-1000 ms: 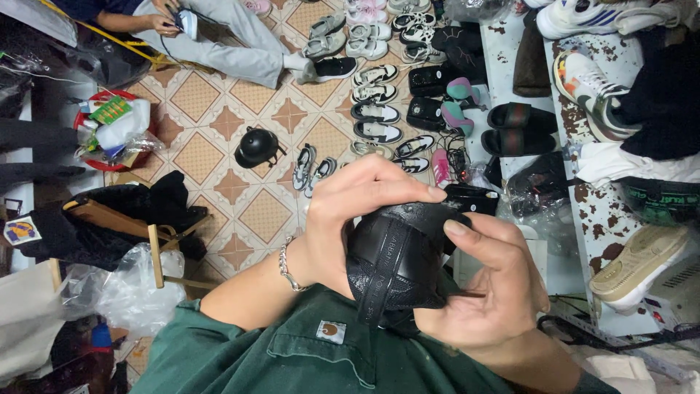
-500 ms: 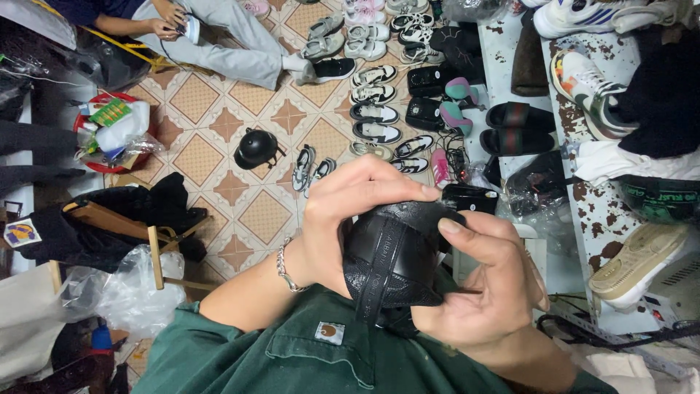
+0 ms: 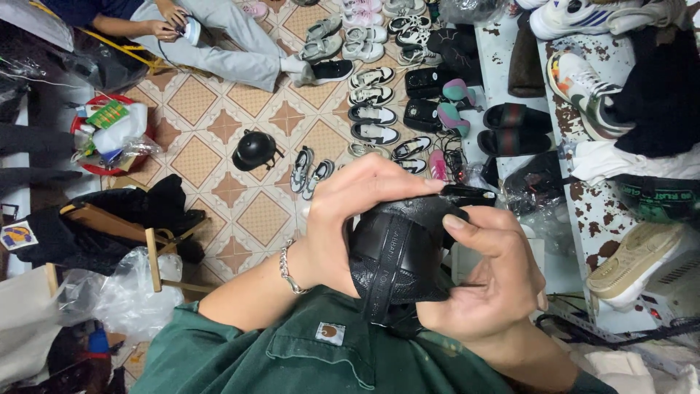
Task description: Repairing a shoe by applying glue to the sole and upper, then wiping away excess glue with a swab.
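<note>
- Left hand (image 3: pixel 350 219) and right hand (image 3: pixel 496 284) both clench a black shoe (image 3: pixel 397 252), sole up.
- Red basin (image 3: pixel 82 125) on the floor holds bottles and packets.

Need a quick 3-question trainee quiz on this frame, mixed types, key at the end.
1. True or false: both hands grip the black shoe.
2. What lies on the tiled floor left of the rows of shoes? A) black helmet B) blue bucket C) folded umbrella
3. Which wrist wears the silver bracelet?

Key:
1. True: the left hand wraps it from above, the right hand holds it from below.
2. A, the black helmet.
3. The left wrist.
</note>
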